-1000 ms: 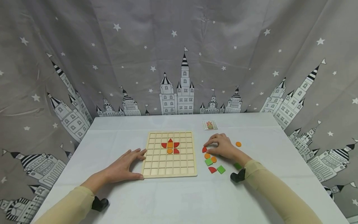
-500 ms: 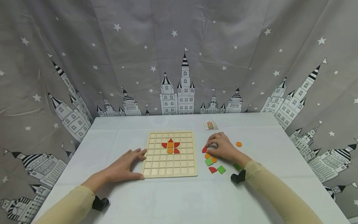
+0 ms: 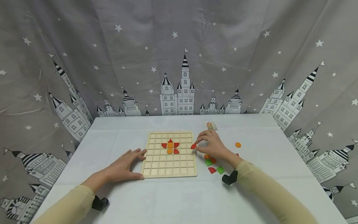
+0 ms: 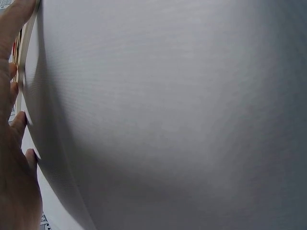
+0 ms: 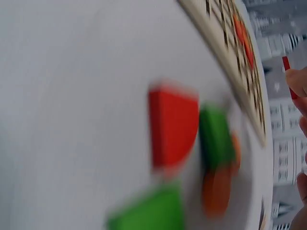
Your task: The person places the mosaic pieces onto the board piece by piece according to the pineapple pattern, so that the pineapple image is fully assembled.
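Observation:
A pale gridded wooden board (image 3: 162, 163) lies on the table. Set in its upper middle are a red triangle (image 3: 170, 141), an orange square (image 3: 170, 145), an orange disc (image 3: 170, 151) and red quarter-circle pieces (image 3: 176, 151). My left hand (image 3: 126, 166) touches the board's left side, thumb and fingers spread apart. Just at the board's right edge, my right hand (image 3: 212, 145) pinches another red quarter-circle piece (image 3: 193, 146) between thumb and fingers. In the right wrist view that pinched red piece (image 5: 286, 63) appears edge-on, raised off the table.
Below my right hand lie orange discs (image 3: 207, 156), green squares (image 3: 220, 170) and a red quarter-circle (image 3: 212, 170). One orange disc (image 3: 238, 145) sits farther right. Behind the hand is a small printed card (image 3: 210, 125). A grey castle-print curtain (image 3: 179, 37) hangs beyond the table.
My right hand has picked the red quarter-circle off the table beside the orange discs and carried it left to the board's right edge. My left hand has stayed put.

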Tool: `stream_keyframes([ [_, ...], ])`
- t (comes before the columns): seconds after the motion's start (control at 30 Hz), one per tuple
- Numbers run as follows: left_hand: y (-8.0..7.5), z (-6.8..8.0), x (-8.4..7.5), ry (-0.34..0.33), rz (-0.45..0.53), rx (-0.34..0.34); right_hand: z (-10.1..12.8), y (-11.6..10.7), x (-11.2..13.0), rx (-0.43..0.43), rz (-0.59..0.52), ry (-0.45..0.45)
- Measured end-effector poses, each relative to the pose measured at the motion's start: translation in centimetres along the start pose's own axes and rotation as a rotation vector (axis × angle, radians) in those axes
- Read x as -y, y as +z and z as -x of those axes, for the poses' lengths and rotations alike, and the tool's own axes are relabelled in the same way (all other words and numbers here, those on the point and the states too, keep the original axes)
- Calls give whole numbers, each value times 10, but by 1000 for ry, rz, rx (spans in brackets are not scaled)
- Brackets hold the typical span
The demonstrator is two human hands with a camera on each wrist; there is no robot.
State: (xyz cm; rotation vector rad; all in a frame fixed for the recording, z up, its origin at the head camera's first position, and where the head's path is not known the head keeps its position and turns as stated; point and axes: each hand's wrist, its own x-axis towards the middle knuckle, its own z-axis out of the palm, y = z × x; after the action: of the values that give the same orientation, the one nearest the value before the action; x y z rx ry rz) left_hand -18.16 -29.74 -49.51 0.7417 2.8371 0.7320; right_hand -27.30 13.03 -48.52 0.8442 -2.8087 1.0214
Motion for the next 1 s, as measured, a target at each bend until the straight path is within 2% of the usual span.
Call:
stream_keyframes([
  [0.2,0,1,0,3,5,2,-14,22,31,-12,-23,-67],
  [0.53,-1,0,-2,-8,4,6,-38,61,70,20,123,-103],
  [0.8,-2,1,-3,3,10,3,-48,82,79,6,177,-120],
  [1.0,-3,2,-3,6,6,3,-52,90,81,20,191,-96],
])
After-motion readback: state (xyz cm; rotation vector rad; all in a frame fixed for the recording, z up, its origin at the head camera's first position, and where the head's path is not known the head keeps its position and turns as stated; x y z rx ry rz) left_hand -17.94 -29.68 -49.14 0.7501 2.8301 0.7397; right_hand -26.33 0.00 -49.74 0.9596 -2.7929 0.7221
